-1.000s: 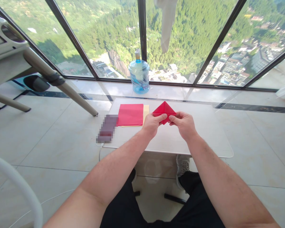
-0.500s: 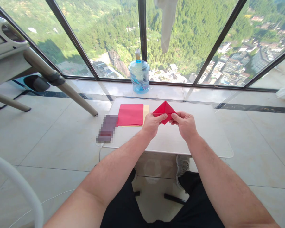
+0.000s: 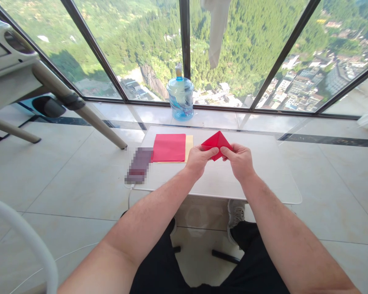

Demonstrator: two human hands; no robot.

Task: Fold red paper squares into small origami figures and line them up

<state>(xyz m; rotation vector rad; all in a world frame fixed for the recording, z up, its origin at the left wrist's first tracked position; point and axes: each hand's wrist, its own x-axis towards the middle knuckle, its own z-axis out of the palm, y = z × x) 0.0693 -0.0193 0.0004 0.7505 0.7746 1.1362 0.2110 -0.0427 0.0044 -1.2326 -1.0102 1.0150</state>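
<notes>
Between my two hands is a folded red paper [image 3: 218, 139], shaped like a diamond with crease lines meeting near its middle. My left hand [image 3: 199, 158] grips its lower left side, thumb on top of the sheet. On the lower right side my right hand [image 3: 239, 158] pinches it the same way, its thumb close to the left one. The fingers beneath the paper are mostly hidden. Both hands are over the white low table [image 3: 263, 171]. Left of my left hand, a stack of red paper sheets [image 3: 169, 148] lies on a yellow sheet [image 3: 189, 143].
A blurred-out phone-like object [image 3: 138, 165] with a white cable lies at the table's left end. Behind the table stands a blue water jug [image 3: 180, 100] by the window. A table leg [image 3: 101, 125] slants down at the left, and a white curved tube [image 3: 27, 241] is nearer me.
The folded red paper has shifted slightly right and tilted a little between my hands. My thumbs have come closer together near its middle.
</notes>
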